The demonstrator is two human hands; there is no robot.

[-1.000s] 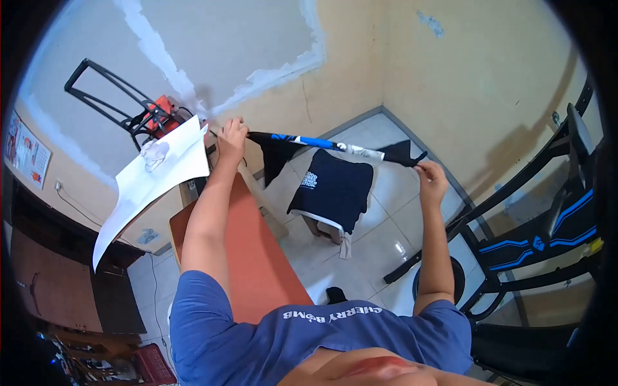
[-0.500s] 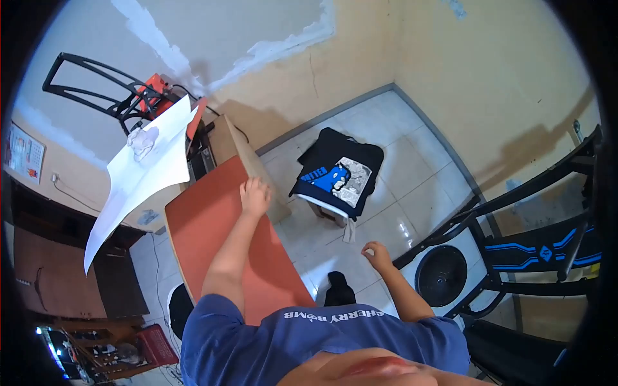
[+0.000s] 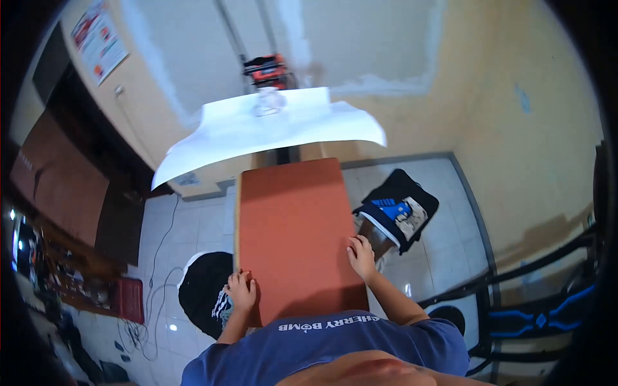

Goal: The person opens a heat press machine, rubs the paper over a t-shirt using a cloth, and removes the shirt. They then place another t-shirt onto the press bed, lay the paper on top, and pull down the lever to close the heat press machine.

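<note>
The long red-orange board point(image 3: 293, 225) extends away from my body. My left hand point(image 3: 240, 293) is at its left edge, with the fingers curled over the rim. Farther along, on the opposite edge, my right hand point(image 3: 362, 258) has its fingers bent around the side. A black shirt with a blue and white print point(image 3: 402, 209) lies over a stool to the right of the board. Beside my left hand, a dark cloth point(image 3: 206, 289) covers a round white-edged seat, with a patterned part near my wrist.
A large curved white sheet point(image 3: 277, 132) bears a crumpled pale item beyond the board. Behind it stands a red and black device point(image 3: 267, 71). Black exercise equipment point(image 3: 541, 318) is at the right; cables point(image 3: 151, 328) and a red box point(image 3: 129, 299) are at the left.
The view has turned left towards the board. The printed shirt, earlier stretched between both hands, now lies on the right stool. Both hands have come to the board's edges.
</note>
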